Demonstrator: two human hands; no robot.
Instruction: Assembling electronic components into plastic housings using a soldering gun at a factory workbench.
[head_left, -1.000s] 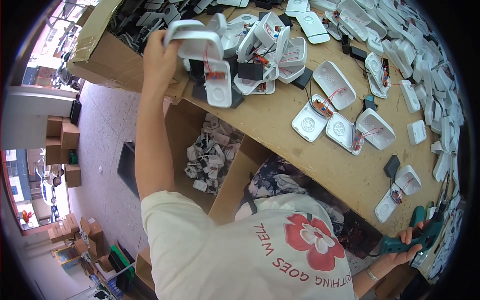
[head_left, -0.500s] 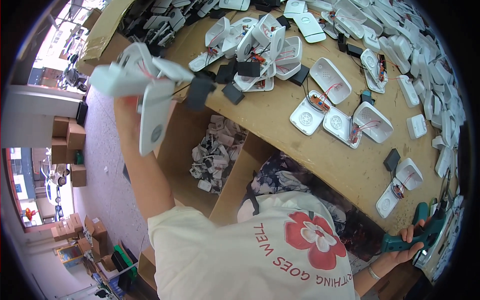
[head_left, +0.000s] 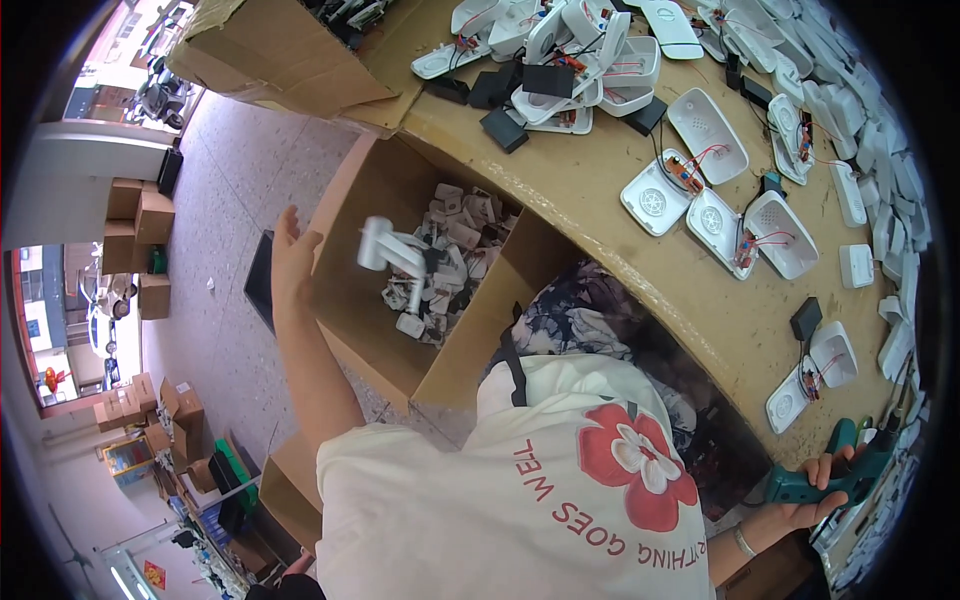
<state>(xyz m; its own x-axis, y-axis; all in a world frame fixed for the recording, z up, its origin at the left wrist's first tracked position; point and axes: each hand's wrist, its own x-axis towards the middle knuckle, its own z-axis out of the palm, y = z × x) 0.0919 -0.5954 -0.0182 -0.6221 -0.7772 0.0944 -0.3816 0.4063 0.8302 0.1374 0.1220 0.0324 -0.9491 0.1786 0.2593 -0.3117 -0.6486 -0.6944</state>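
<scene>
One cardboard box (head_left: 360, 310) is holding a heap (head_left: 466, 235) of white parts. A green tool (head_left: 868, 463) is sitting clamped in the right hand (head_left: 804, 512), its tip blending into clutter. The left hand (head_left: 293, 255), earlier gripping a white case (head_left: 400, 253), is spreading apart, empty, beside the box. The blurred case is showing over the heap, contact staying unclear.

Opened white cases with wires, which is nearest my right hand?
The case just above your right hand, set apart near the table edge; the other opened cases lie farther up the picture.
</scene>
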